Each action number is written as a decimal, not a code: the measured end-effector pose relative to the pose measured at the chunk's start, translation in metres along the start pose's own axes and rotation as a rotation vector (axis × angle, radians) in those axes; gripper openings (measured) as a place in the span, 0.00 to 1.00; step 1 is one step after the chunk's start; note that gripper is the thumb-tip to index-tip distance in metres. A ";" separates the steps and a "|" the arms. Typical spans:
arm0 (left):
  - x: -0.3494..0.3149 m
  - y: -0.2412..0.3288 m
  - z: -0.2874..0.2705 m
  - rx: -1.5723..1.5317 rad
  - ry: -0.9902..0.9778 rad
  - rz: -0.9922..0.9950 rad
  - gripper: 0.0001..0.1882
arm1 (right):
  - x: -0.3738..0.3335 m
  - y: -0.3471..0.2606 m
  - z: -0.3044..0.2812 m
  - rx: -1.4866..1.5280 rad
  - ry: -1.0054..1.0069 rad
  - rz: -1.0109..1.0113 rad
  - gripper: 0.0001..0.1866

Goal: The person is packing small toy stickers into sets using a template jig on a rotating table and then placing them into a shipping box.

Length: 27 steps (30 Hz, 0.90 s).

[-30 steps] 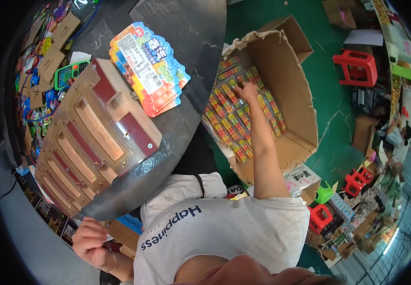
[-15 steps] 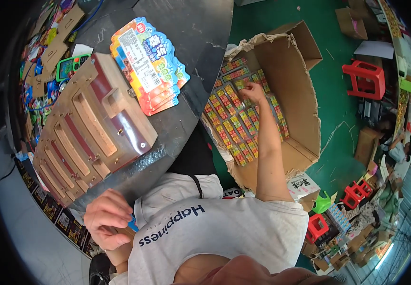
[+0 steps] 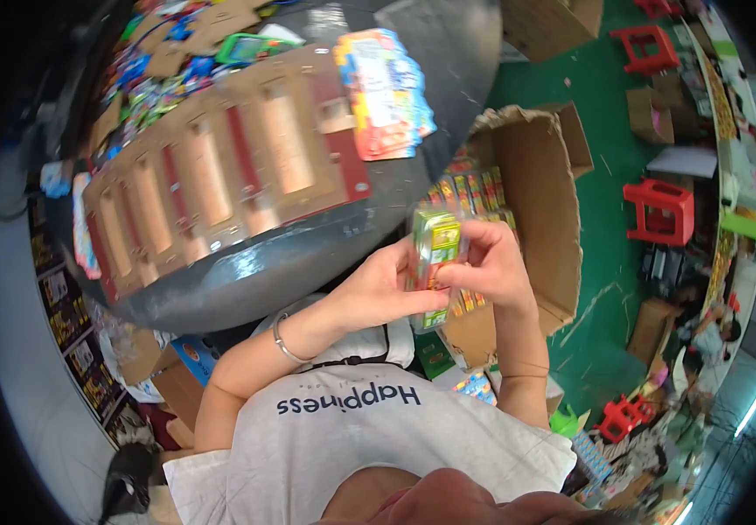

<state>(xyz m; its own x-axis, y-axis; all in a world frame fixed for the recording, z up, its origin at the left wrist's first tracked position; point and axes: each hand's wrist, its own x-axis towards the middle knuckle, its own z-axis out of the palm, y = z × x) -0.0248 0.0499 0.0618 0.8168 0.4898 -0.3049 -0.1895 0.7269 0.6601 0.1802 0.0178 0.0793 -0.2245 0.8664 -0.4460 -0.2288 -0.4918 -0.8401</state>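
Note:
A slim clear plastic pack (image 3: pixel 441 238) with yellow, green and red printed pieces inside is held upright over the near edge of the carton. My left hand (image 3: pixel 379 284) grips its left side, thumb across the lower part. From the right, my right hand (image 3: pixel 493 262) pinches the pack with thumb and fingers. Motion blurs the pack a little, so its details are hard to read. Behind my hands stands an open cardboard carton (image 3: pixel 542 175), with several rows of similar small colourful packs (image 3: pixel 483 188) in it, partly hidden by my hands.
On the black table (image 3: pixel 264 271) lies a wooden block with long slots and dark red strips (image 3: pixel 299 144). A stack of blue and orange printed cards (image 3: pixel 386 92) rests against its right end. Colourful packets (image 3: pixel 163 109) are heaped behind. A red stool (image 3: pixel 662 214) stands right.
My right hand has come out of the carton with a pack. My left hand has risen from beside my body to grip it too. The view has turned, shifting the table rightward.

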 end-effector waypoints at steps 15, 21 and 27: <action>-0.135 0.142 -0.105 -0.151 0.488 0.276 0.18 | 0.145 -0.070 0.106 -0.445 0.054 -0.172 0.06; -0.135 0.141 -0.120 0.015 0.488 0.346 0.23 | 0.150 -0.071 0.128 -1.139 0.349 -0.290 0.11; -0.130 0.138 -0.111 0.119 0.508 0.353 0.21 | 0.150 -0.048 0.175 -0.433 -0.028 -0.280 0.12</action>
<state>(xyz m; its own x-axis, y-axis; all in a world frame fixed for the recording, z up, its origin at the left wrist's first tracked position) -0.2181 0.1401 0.1167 0.3501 0.8793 -0.3230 -0.3146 0.4351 0.8436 -0.0082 0.1564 0.1070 -0.2376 0.9540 -0.1827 0.1283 -0.1556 -0.9795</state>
